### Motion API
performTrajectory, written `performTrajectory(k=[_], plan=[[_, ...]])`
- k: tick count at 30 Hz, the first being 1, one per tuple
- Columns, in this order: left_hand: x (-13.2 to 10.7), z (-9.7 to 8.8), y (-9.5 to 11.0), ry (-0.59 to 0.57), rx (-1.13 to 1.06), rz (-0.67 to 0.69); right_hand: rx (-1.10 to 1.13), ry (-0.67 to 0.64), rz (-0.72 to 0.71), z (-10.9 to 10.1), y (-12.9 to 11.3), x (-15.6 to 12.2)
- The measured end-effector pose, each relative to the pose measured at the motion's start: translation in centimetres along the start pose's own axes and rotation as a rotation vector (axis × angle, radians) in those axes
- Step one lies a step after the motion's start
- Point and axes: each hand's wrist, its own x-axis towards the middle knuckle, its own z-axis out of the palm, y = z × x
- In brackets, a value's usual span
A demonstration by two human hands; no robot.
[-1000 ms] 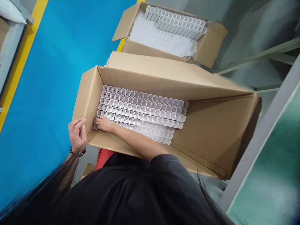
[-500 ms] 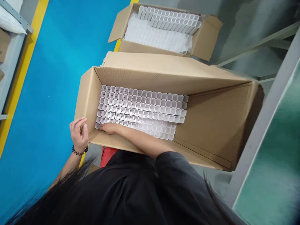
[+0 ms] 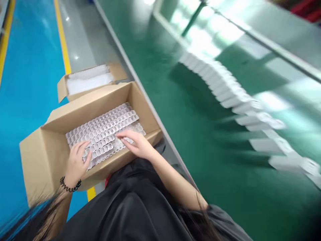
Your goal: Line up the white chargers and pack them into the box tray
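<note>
An open cardboard box (image 3: 42, 157) in front of me holds rows of small white plastic pieces (image 3: 105, 125) standing side by side. Both my hands are inside it, on the nearest row. My left hand (image 3: 76, 162), with a black coil band on the wrist, curls its fingers over the row's left end. My right hand (image 3: 137, 144) lies over the right end, fingers stretched toward the left. The picture is blurred by motion, so the exact grip is hard to see.
A second open box (image 3: 62, 88) with white sheets stands just beyond. To the right runs a green belt (image 3: 190, 140) carrying a long line of white pieces (image 3: 225, 87). Blue floor (image 3: 25, 83) with a yellow line (image 3: 61, 43) lies left.
My view has swung up and right, bringing the green belt into sight. My left hand left the box's outer corner and went inside; my right hand slid along to the row's right end.
</note>
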Motion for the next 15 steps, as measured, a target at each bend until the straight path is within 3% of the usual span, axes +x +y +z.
performTrajectory(k=[2, 4, 8, 12, 15], plan=[[4.8, 1.6, 2.9, -0.110, -0.101, 0.273, -0.026, 0.169, 0.095, -1.3, -0.1, -6.5], [8.9, 3.4, 6.5, -0.204, -0.155, 0.551, -0.057, 0.243, 0.215, -1.3, 0.4, -13.1], [14.6, 6.2, 14.8, -0.356, -0.268, 1.080, -0.188, 0.532, 0.559, 1.4, 0.7, -24.8], [17.6, 9.0, 23.5, -0.400, -0.444, 1.455, -0.300, 1.002, 0.830, 6.2, -1.0, -31.5], [17.6, 12.1, 31.5, -0.449, -0.584, 1.707, -0.321, 1.361, 1.020, 9.3, -1.8, -34.4]])
